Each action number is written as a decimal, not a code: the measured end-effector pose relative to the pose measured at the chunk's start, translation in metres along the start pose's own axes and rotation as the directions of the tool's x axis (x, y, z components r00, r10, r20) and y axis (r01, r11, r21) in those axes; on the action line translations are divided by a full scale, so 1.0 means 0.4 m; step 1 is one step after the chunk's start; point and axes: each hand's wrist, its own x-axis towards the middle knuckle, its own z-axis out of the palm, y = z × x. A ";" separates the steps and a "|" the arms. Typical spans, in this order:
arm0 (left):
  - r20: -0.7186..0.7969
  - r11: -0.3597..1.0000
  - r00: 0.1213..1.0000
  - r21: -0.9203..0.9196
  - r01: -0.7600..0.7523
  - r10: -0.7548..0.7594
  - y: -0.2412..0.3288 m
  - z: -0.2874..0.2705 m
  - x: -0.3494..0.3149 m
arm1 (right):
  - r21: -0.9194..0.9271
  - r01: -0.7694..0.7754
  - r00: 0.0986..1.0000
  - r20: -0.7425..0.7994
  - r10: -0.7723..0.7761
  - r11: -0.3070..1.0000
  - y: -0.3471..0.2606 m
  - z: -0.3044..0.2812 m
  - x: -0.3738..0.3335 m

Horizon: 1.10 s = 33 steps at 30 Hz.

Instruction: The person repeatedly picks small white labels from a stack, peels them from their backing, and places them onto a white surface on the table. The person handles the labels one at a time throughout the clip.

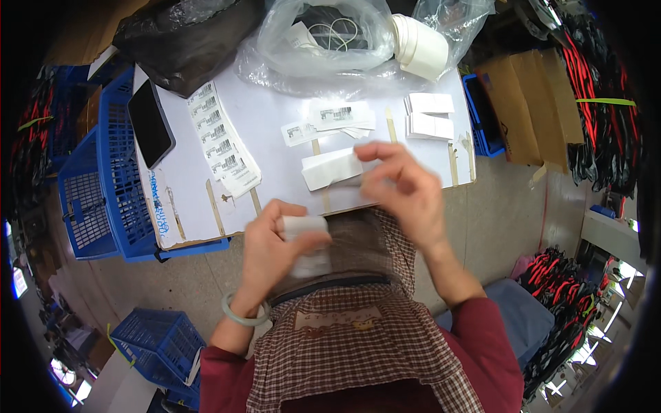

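My left hand (272, 241) is closed around a small stack of white slips (303, 226), held over my lap in front of the table's near edge. My right hand (406, 189) hangs over the near part of the table, smeared by motion. Its fingertips are beside a pile of blank white slips (329, 169); whether they hold one is unclear. Behind that pile lie several white barcode labels (341, 115), loosely overlapping. A long strip of barcode labels (219, 134) runs along the left, its near end on a thicker stack.
A black phone (151, 124) lies at the table's left edge, near blue plastic crates (113, 172). At the back are a black plastic bag (186, 51), a clear bag (330, 41) with string inside, and white rolls (420, 48). Two folded white stacks (430, 127) sit at right, near a cardboard box (530, 103).
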 end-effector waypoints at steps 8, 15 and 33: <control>0.067 0.962 0.993 0.262 0.075 -0.096 0.001 -0.054 0.139 | -0.132 -0.344 0.904 0.221 0.366 0.930 0.008 0.002 0.088; 0.010 0.895 1.000 0.446 0.018 -0.025 -0.017 -0.044 0.163 | -0.228 -0.341 0.894 0.221 0.389 0.912 0.017 0.016 0.097; 0.032 0.926 0.999 0.377 0.026 -0.041 -0.014 -0.047 0.165 | -0.317 -0.283 0.937 0.113 0.332 0.905 0.030 0.040 0.087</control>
